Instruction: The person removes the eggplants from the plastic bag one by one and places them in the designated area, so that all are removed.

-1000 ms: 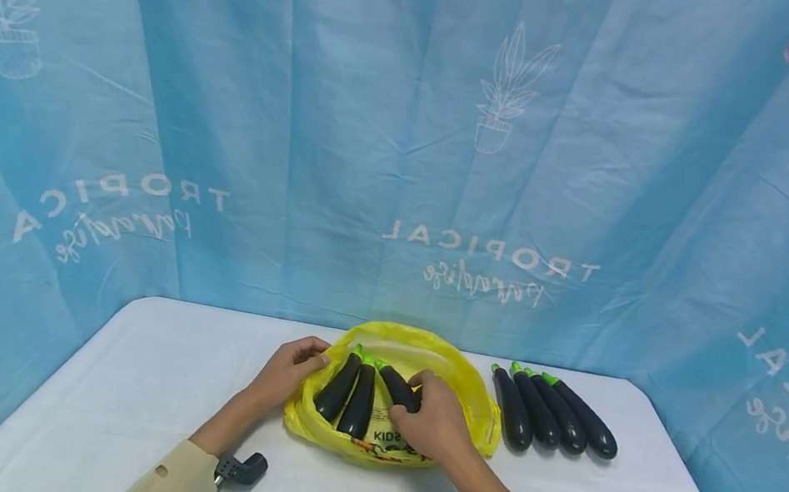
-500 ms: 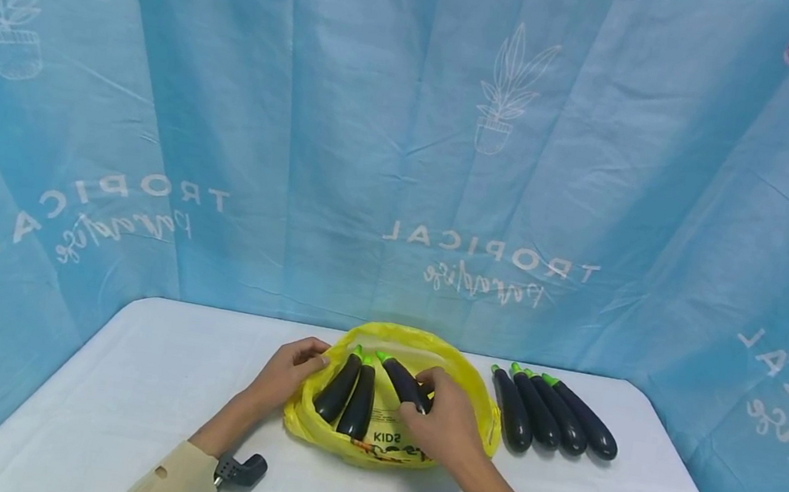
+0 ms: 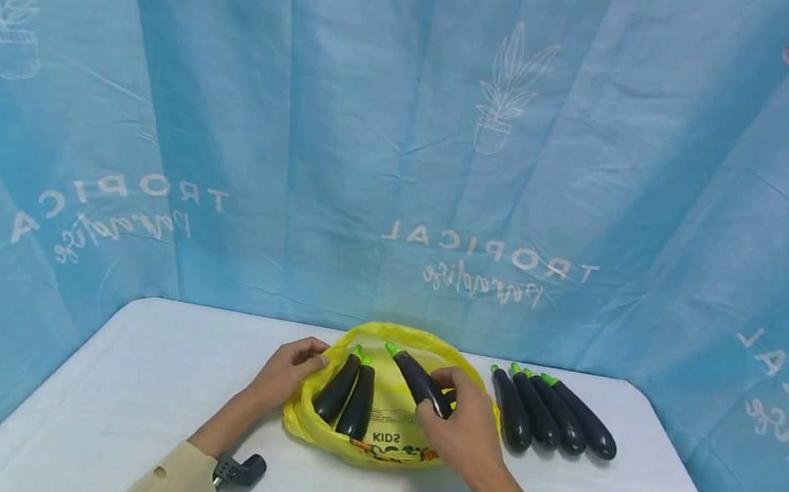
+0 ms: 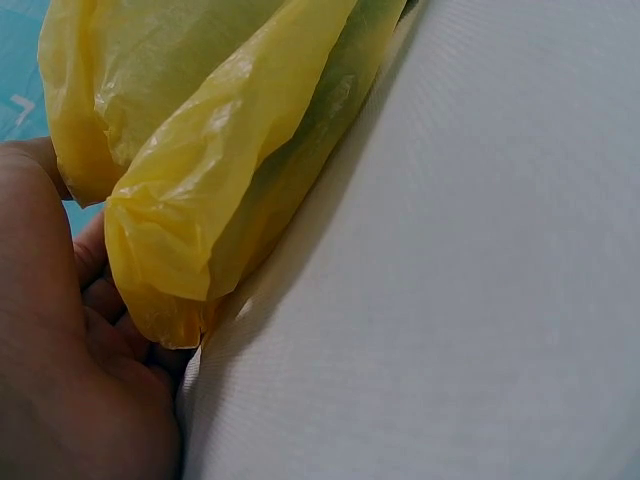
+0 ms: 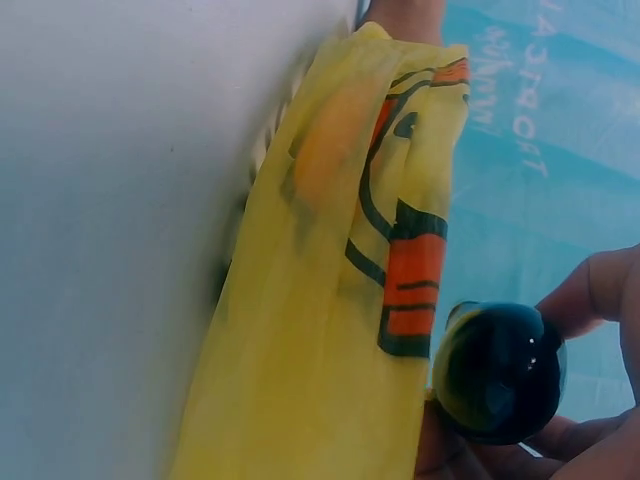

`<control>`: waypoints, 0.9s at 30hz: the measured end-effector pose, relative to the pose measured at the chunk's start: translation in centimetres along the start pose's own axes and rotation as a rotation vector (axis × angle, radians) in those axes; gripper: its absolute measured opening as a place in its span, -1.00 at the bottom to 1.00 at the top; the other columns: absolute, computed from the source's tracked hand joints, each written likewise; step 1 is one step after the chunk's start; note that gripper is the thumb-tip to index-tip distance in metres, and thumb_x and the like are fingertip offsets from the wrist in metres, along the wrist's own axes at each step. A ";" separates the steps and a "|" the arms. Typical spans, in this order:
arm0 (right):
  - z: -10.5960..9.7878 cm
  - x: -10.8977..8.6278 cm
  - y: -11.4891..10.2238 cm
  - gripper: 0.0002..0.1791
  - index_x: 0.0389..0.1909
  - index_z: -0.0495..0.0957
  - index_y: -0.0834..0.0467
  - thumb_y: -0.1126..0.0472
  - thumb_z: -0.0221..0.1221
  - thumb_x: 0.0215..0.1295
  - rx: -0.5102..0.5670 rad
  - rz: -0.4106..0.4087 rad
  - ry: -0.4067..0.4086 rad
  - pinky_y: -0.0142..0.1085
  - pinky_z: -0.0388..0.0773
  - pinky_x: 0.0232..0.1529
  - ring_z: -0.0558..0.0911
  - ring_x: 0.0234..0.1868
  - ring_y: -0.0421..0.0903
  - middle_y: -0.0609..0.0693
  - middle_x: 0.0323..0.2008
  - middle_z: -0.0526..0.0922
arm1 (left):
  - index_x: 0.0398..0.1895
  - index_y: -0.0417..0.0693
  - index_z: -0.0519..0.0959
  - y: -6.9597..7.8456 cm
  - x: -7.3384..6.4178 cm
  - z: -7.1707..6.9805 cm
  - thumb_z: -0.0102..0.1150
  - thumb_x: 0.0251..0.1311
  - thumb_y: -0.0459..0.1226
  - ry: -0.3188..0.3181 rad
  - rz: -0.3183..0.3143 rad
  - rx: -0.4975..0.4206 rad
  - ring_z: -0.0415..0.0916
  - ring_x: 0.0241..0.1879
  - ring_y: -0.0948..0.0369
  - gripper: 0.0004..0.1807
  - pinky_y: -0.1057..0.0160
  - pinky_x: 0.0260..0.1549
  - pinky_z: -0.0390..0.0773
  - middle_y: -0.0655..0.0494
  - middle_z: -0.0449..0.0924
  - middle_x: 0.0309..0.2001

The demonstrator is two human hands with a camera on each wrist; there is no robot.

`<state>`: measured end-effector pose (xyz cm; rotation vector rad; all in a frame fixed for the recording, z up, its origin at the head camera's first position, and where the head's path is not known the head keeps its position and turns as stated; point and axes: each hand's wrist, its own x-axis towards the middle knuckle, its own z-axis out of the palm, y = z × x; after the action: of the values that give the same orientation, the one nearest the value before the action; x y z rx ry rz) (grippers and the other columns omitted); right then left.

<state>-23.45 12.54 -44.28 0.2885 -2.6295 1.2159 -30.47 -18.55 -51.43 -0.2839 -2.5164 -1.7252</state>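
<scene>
My right hand [image 3: 464, 424] grips a dark purple eggplant [image 3: 418, 380] near its rounded end, tilted with the green stem up and to the left, over the open mouth of a yellow plastic bag [image 3: 383, 461]. That eggplant's round end [image 5: 503, 372] faces the camera in the right wrist view, beside the bag's printed wall. Two eggplants lie side by side in the bag's left part, one [image 3: 338, 387] left of the other [image 3: 358, 401]. At the bag's left rim my left hand [image 3: 286, 369] holds the plastic between thumb and fingers; some fingers are hidden behind it.
Right of the bag, several eggplants [image 3: 553, 411] lie in a row on the white-covered table [image 3: 196, 361], stems toward the back. A blue printed curtain [image 3: 377, 151] surrounds the table at the back and both sides.
My right hand has moved right and drawn the eggplant upward and to the right from deeper in the bag, so more of it shows. The left hand stays at the rim.
</scene>
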 end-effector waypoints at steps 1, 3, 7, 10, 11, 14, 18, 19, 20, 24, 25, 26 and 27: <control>-0.2 -0.1 0.0 -0.59 0.12 0.64 0.02 0.19 0.36 0.22 0.007 -0.002 0.003 -0.23 0.59 -0.21 0.64 -0.17 -0.20 -0.12 -0.01 0.70 | 0.10 -0.13 0.67 0.0 0.0 0.0 0.15 0.52 -0.26 -0.002 0.001 -0.001 0.60 -0.07 0.16 -0.76 0.27 0.00 0.59 0.03 0.71 -0.05; -0.6 -0.2 0.1 -0.59 0.13 0.64 0.03 0.20 0.36 0.23 0.023 -0.005 0.010 -0.22 0.60 -0.18 0.66 -0.14 -0.18 -0.11 -0.01 0.71 | 0.11 -0.15 0.67 0.0 -0.1 0.0 0.15 0.52 -0.26 -0.007 0.005 -0.002 0.60 -0.06 0.15 -0.76 0.28 0.00 0.59 0.01 0.71 -0.04; -1.6 -0.3 0.2 -0.60 0.13 0.64 0.05 0.23 0.34 0.25 0.033 -0.010 0.018 -0.19 0.61 -0.13 0.68 -0.11 -0.15 -0.09 -0.01 0.71 | 0.13 -0.20 0.65 0.7 -0.3 -0.1 0.14 0.53 -0.29 -0.012 0.005 -0.012 0.60 -0.06 0.14 -0.74 0.29 -0.01 0.59 -0.04 0.71 -0.03; -2.1 -0.4 0.4 -0.60 0.13 0.64 0.04 0.22 0.33 0.26 0.019 0.000 0.022 -0.18 0.60 -0.10 0.68 -0.08 -0.15 -0.08 0.01 0.72 | 0.13 -0.22 0.65 0.6 -0.3 0.0 0.13 0.53 -0.30 -0.010 0.005 -0.008 0.59 -0.06 0.14 -0.74 0.28 -0.02 0.58 -0.04 0.70 -0.03; -2.3 -0.4 0.5 -0.60 0.13 0.64 0.03 0.22 0.33 0.26 0.013 0.005 0.025 -0.18 0.60 -0.11 0.68 -0.07 -0.15 -0.08 0.01 0.72 | 0.13 -0.22 0.65 0.6 -0.3 -0.1 0.12 0.53 -0.30 -0.009 0.003 -0.002 0.59 -0.06 0.14 -0.74 0.27 -0.02 0.59 -0.04 0.70 -0.03; -2.6 -0.5 0.9 -0.60 0.14 0.64 0.01 0.21 0.34 0.27 -0.007 0.018 0.034 -0.17 0.60 -0.09 0.68 -0.05 -0.13 -0.07 0.02 0.72 | 0.12 -0.16 0.66 -0.2 0.0 0.0 0.14 0.52 -0.27 -0.005 0.011 0.006 0.59 -0.07 0.16 -0.75 0.28 -0.01 0.59 0.00 0.70 -0.04; -3.1 -0.7 1.3 -0.60 0.15 0.64 0.03 0.20 0.34 0.29 -0.011 0.033 0.038 -0.20 0.62 -0.09 0.68 -0.02 -0.11 -0.06 0.03 0.72 | 0.09 -0.11 0.67 -0.3 -0.1 -0.1 0.15 0.51 -0.26 -0.001 0.010 0.005 0.60 -0.08 0.16 -0.77 0.29 -0.02 0.60 0.04 0.71 -0.05; -3.3 -0.8 1.4 -0.61 0.16 0.64 0.03 0.20 0.34 0.30 -0.009 0.039 0.037 -0.20 0.62 -0.09 0.67 -0.02 -0.10 -0.06 0.03 0.71 | 0.09 -0.11 0.67 -0.3 -0.1 0.0 0.15 0.51 -0.27 0.001 0.008 0.005 0.60 -0.08 0.15 -0.78 0.29 -0.02 0.60 0.04 0.70 -0.06; -3.5 -0.8 1.5 -0.61 0.16 0.64 0.04 0.21 0.34 0.31 -0.003 0.042 0.036 -0.21 0.63 -0.09 0.67 -0.01 -0.09 -0.05 0.04 0.71 | 0.09 -0.11 0.67 -0.3 -0.1 -0.1 0.15 0.51 -0.26 -0.001 0.007 0.005 0.60 -0.08 0.15 -0.77 0.29 -0.02 0.60 0.05 0.71 -0.06; -4.3 -0.8 2.0 -0.60 0.18 0.63 0.06 0.21 0.33 0.32 -0.008 0.056 0.045 -0.23 0.64 -0.08 0.67 -0.02 -0.08 -0.02 0.06 0.71 | 0.10 -0.09 0.67 -0.2 -0.1 0.0 0.15 0.51 -0.26 -0.009 -0.002 0.002 0.61 -0.06 0.15 -0.77 0.28 0.00 0.60 0.05 0.71 -0.04; -4.5 -0.8 2.1 -0.60 0.19 0.63 0.07 0.21 0.32 0.32 -0.013 0.059 0.050 -0.22 0.64 -0.07 0.67 -0.03 -0.07 -0.02 0.06 0.71 | 0.10 -0.09 0.67 -0.2 0.0 0.0 0.15 0.52 -0.25 -0.011 -0.002 0.001 0.61 -0.06 0.15 -0.77 0.28 0.00 0.60 0.05 0.71 -0.04; -4.7 -0.8 2.2 -0.59 0.19 0.63 0.07 0.21 0.32 0.32 -0.018 0.061 0.055 -0.21 0.64 -0.05 0.67 -0.04 -0.07 -0.01 0.07 0.72 | 0.11 -0.08 0.67 -0.1 0.0 0.0 0.15 0.52 -0.25 -0.013 -0.004 0.001 0.61 -0.05 0.16 -0.77 0.27 0.01 0.60 0.06 0.71 -0.04; -4.9 -0.8 2.4 -0.59 0.19 0.63 0.07 0.21 0.32 0.32 -0.026 0.066 0.060 -0.19 0.63 -0.02 0.68 -0.05 -0.07 -0.01 0.07 0.72 | 0.11 -0.08 0.67 0.0 0.0 -0.1 0.15 0.52 -0.24 -0.014 -0.004 0.000 0.61 -0.05 0.15 -0.77 0.26 0.02 0.60 0.06 0.71 -0.04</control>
<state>-22.72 17.87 -43.17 0.1592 -2.6205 1.1907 -30.49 -18.62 -51.45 -0.2920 -2.5283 -1.7302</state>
